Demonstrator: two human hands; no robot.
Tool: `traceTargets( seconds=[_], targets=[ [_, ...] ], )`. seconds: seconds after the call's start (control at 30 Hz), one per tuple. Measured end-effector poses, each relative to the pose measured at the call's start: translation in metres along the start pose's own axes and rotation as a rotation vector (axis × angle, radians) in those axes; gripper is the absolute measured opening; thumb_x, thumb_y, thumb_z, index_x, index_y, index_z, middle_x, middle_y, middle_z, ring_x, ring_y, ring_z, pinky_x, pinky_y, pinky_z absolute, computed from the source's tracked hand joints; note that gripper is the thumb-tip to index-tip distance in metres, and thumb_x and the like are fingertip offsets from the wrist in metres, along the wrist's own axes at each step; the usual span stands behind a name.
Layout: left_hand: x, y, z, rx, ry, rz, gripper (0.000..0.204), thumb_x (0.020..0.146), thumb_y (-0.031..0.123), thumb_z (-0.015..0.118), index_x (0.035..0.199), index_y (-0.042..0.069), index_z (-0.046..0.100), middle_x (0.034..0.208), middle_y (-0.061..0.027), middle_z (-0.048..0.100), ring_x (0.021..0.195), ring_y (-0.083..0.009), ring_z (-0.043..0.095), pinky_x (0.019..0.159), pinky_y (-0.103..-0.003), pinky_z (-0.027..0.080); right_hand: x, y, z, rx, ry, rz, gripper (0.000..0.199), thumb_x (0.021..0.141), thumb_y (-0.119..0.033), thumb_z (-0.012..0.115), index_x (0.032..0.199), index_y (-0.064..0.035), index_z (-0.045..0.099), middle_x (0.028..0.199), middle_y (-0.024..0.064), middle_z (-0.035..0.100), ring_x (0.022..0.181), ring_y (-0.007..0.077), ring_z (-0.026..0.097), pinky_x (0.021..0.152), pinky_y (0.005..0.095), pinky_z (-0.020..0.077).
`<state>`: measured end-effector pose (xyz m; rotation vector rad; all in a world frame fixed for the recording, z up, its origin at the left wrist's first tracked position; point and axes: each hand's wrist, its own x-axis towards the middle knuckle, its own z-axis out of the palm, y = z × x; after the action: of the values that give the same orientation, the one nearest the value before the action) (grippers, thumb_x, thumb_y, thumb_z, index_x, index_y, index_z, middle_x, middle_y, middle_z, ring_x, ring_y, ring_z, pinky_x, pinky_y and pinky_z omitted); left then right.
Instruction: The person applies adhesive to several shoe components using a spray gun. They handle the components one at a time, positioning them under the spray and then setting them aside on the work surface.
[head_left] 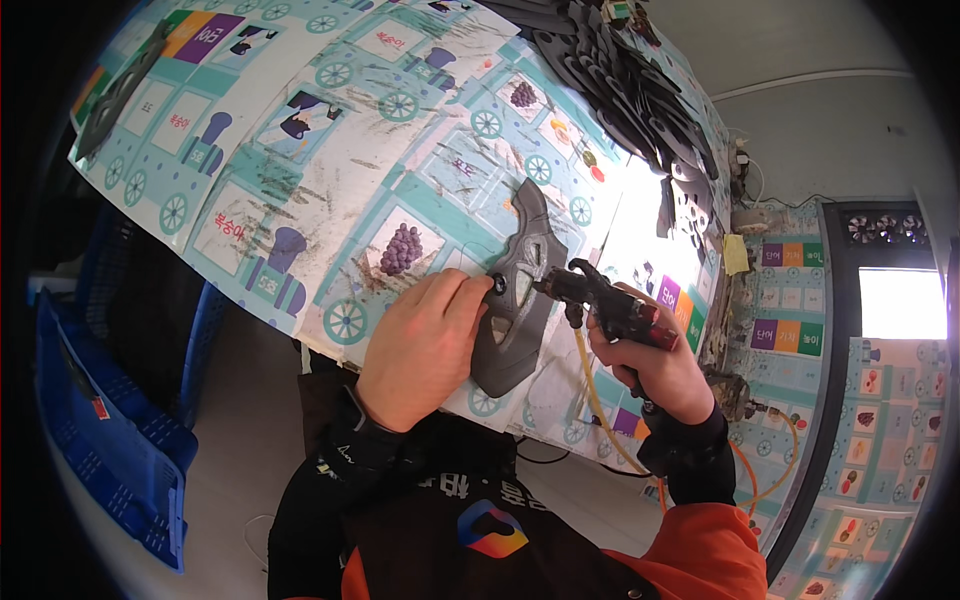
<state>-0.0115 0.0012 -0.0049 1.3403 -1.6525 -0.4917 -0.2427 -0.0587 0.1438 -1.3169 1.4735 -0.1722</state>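
A long, dark grey moulded part (533, 325) with cut-out openings lies on the paper-covered table in front of me. My left hand (425, 345) is closed at its left edge, fingertips pressed together beside a small black round piece. Whether that piece belongs to the part, I cannot tell. In my right hand (660, 372) is a black spray gun (618, 308) with a red section, fingers wrapped round its handle. The gun's nozzle points left at the part's middle, close to it. A yellow hose (592, 385) hangs down from the gun.
Many dark grey parts (625, 85) are piled at the table's far right. Another grey part (122, 95) lies at the far left. Blue plastic crates (115, 440) stand on the floor at left. Smudged printed sheets (345, 215) cover the table. Orange hose (745, 470) runs at right.
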Motion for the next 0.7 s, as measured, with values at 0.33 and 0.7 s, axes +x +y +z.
traceTargets(
  seconds=[0.33, 0.7],
  targets=[
    [0.0, 0.002, -0.001, 0.0, -0.006, -0.002, 0.031, 0.09, 0.0, 0.075, 0.12, 0.003, 0.067, 0.107, -0.0125, 0.065, 0.099, -0.0351, 0.068, 0.085, -0.044, 0.057, -0.007, 0.006, 0.005, -0.023, 0.057, -0.003, 0.054, 0.091, 0.001, 0.078, 0.141, 0.0075, 0.058, 0.109, 0.0051, 0.073, 0.097, 0.0086, 0.066, 0.09, 0.0261, 0.0552],
    [-0.001, 0.001, -0.001, -0.005, -0.008, 0.001, 0.03, 0.093, 0.001, 0.074, 0.121, 0.002, 0.066, 0.107, -0.0135, 0.065, 0.099, -0.0359, 0.067, 0.085, -0.045, 0.056, -0.019, 0.027, 0.005, -0.026, 0.073, 0.031, 0.062, 0.088, 0.001, 0.081, 0.146, 0.0046, 0.059, 0.114, 0.0091, 0.073, 0.103, 0.0116, 0.068, 0.094, 0.0298, 0.0566]
  ],
)
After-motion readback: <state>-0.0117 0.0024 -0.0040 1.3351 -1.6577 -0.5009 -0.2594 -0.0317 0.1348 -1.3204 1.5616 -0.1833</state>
